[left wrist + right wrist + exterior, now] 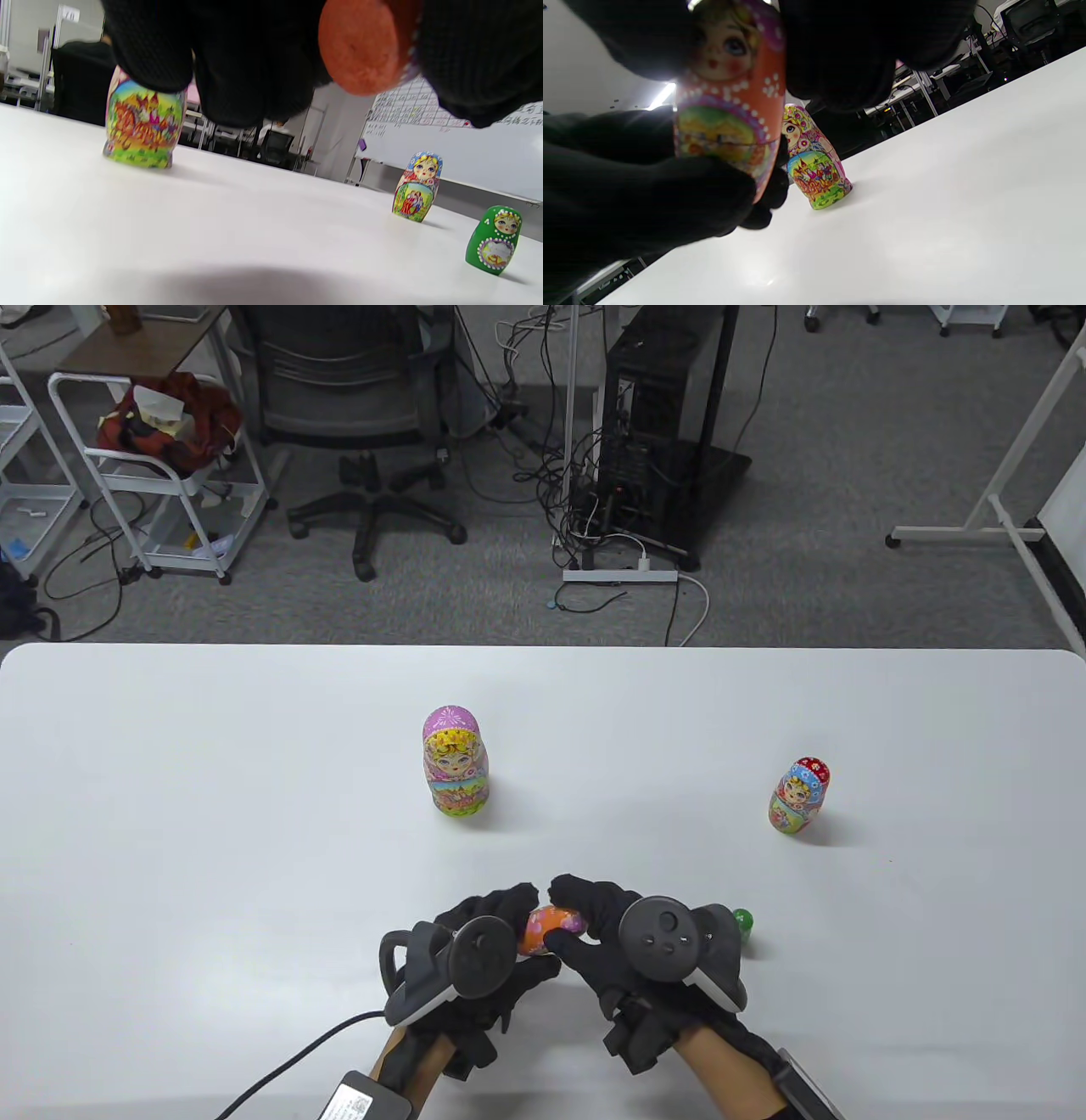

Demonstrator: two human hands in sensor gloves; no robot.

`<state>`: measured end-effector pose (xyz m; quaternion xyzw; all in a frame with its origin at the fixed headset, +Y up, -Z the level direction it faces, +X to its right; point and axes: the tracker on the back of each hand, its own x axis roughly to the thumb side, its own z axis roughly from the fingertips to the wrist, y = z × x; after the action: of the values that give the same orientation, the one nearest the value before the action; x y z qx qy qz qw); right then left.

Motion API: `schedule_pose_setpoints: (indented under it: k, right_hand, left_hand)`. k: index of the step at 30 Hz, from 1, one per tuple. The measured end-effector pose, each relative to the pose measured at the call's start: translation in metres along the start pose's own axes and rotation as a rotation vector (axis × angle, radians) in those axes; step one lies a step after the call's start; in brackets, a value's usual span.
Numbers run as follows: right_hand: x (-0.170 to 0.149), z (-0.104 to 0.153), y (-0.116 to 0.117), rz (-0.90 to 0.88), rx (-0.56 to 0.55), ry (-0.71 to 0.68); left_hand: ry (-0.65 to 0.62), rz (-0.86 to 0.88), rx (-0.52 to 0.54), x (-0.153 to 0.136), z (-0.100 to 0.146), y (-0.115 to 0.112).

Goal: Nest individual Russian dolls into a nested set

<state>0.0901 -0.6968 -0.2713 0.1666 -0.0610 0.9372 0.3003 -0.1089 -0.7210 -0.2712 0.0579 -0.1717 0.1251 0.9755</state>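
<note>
Orange doll (553, 931) gripped between left hand (475, 954) and right hand (632, 937), lifted above the white surface (212, 814) near its front edge; flat orange base (358, 46) facing the left wrist view, painted face showing in the right wrist view. Largest doll (456, 762), pink-capped, upright toward the middle of the surface, well apart from the hands. Blue-and-red doll (799, 796) upright far to the right. Small green doll (742, 922) just beside the right hand, mostly hidden behind its tracker.
</note>
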Motion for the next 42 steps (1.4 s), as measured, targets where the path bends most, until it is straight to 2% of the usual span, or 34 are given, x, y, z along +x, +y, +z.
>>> schedule_pose_setpoints:
  k: [4, 8, 18, 22, 25, 27, 32, 42]
  right_hand:
    - [-0.009, 0.007, 0.003, 0.011, 0.05, -0.049]
    - [-0.016, 0.006, 0.005, -0.094, 0.128, -0.064]
    - [-0.008, 0.009, 0.005, -0.015, 0.02, -0.062]
    - [-0.01, 0.009, 0.002, -0.027, 0.001, -0.039]
    - [-0.013, 0.008, 0.001, 0.062, 0.026, -0.005]
    - [-0.016, 0.007, 0.005, 0.218, 0.078, 0.031]
    - [-0.021, 0.004, 0.021, 0.434, 0.226, 0.077]
    - [-0.03, 0.003, 0.04, 0.554, 0.387, 0.144]
  left_hand:
    - [-0.015, 0.001, -0.019, 0.004, 0.0, 0.0]
    - [-0.016, 0.036, -0.033, 0.004, 0.0, -0.002]
    - [0.032, 0.069, -0.047, -0.007, 0.0, 0.0]
    - [0.077, 0.107, -0.038, -0.018, -0.001, 0.0]
    - [0.085, 0.081, -0.035, -0.021, -0.001, -0.002]
    - [0.089, 0.073, -0.043, -0.02, -0.002, -0.003]
    - [0.075, 0.047, -0.052, -0.016, -0.001, -0.006]
    - [0.069, 0.037, -0.054, -0.015, -0.002, -0.006]
